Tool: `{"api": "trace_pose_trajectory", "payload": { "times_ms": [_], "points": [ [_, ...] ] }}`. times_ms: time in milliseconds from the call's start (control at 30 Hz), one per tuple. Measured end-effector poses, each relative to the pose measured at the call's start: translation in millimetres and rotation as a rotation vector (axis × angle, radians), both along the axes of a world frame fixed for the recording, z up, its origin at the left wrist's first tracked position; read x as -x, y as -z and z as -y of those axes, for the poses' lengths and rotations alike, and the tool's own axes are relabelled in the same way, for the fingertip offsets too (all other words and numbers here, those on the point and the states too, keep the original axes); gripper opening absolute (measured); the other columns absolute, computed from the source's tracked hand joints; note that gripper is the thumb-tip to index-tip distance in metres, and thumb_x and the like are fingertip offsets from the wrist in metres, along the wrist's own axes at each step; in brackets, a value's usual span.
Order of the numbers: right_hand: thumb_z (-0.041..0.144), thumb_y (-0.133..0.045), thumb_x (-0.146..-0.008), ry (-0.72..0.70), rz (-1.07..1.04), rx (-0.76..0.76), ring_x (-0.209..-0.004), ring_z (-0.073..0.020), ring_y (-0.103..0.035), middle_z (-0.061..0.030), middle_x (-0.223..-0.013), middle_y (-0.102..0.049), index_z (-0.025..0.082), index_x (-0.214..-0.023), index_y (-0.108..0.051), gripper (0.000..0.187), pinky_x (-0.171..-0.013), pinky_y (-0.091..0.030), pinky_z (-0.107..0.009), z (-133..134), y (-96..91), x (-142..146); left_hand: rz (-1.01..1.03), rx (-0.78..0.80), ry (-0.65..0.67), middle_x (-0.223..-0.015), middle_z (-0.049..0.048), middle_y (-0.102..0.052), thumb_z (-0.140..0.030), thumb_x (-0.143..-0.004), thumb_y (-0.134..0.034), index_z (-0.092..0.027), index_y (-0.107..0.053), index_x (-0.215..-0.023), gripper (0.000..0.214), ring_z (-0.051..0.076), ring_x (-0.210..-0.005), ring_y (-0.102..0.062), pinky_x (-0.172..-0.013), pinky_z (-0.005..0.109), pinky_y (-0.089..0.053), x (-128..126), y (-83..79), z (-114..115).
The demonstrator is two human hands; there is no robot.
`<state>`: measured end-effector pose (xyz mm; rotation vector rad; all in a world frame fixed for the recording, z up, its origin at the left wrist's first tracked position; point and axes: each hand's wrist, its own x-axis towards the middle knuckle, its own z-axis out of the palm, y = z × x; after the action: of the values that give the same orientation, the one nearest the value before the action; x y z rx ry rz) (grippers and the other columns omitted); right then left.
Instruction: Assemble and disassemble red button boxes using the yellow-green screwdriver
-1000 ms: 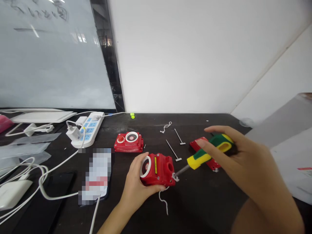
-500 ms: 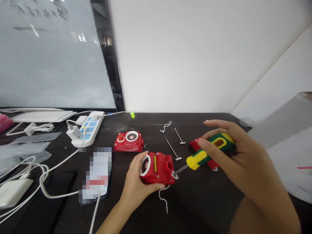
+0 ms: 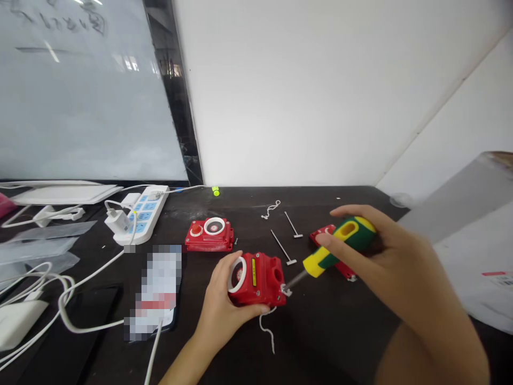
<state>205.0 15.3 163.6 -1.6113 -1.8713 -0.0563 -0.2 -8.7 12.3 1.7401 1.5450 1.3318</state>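
One unreadable yellow label [image 3: 254, 272] on red control box [image 3: 260, 280] clamped in left hand [image 3: 218, 305]; right hand [image 3: 385, 256] grips screwdriver [image 3: 340, 248]

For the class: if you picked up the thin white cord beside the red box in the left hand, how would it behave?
The white cord looks floppy, since it lies in loose curves beside the red box. Being so thin, it is probably very light. Lifted, it would likely droop rather than hold its shape.
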Motion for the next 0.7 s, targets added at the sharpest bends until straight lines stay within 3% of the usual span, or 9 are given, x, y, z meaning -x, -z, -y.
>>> {"api": "trace_pose_trajectory", "payload": {
  "times_ms": [133, 300, 433, 700],
  "points": [
    [0.046, -0.058, -0.070, -0.042, 0.003, 0.044, -0.032, -0.0095, -0.046, 0.0048, -0.053, -0.058, 0.027, -0.094, -0.056, 0.031, -0.031, -0.037, -0.021, 1, -0.6, -12, 0.009, 0.012, -0.012, -0.121, 0.0073, -0.051, -0.031, -0.047, -0.083, -0.026, -0.040, -0.119, 0.084, 0.029, -0.112, -0.049, -0.095, 0.048, -0.040, 1, 0.9, -1],
    [0.037, -0.058, -0.070, -0.249, -0.091, 0.123, -0.051, -0.0123, -0.059, 0.0009, -0.079, -0.065, 0.028, -0.102, -0.051, 0.033, -0.040, -0.047, -0.021, 3, -3.4, -16, -0.003, 0.000, -0.002, -0.121, 0.0078, -0.051, -0.035, -0.048, -0.083, -0.026, -0.039, -0.120, 0.085, 0.029, -0.113, -0.049, -0.095, 0.048, -0.040, 1, 1.0, 0],
    [0.043, -0.060, -0.070, -0.189, -0.131, 0.097, -0.043, -0.0098, -0.054, 0.0028, -0.069, -0.063, 0.026, -0.095, -0.055, 0.031, -0.040, -0.045, -0.021, 5, -4.0, -8, -0.015, -0.015, 0.005, -0.121, 0.0093, -0.051, -0.035, -0.048, -0.083, -0.025, -0.039, -0.119, 0.084, 0.030, -0.113, -0.049, -0.095, 0.049, -0.040, 1, 0.9, 0],
    [0.033, -0.055, -0.071, -0.172, -0.083, 0.057, -0.067, -0.0158, -0.061, -0.0014, -0.091, -0.064, 0.027, -0.101, -0.052, 0.030, -0.041, -0.044, -0.021, 0, -0.8, -15, 0.014, 0.004, -0.017, -0.123, 0.0086, -0.050, -0.030, -0.050, -0.082, -0.025, -0.039, -0.120, 0.082, 0.030, -0.114, -0.049, -0.095, 0.049, -0.039, 2, 0.3, -1]
  ]
}}
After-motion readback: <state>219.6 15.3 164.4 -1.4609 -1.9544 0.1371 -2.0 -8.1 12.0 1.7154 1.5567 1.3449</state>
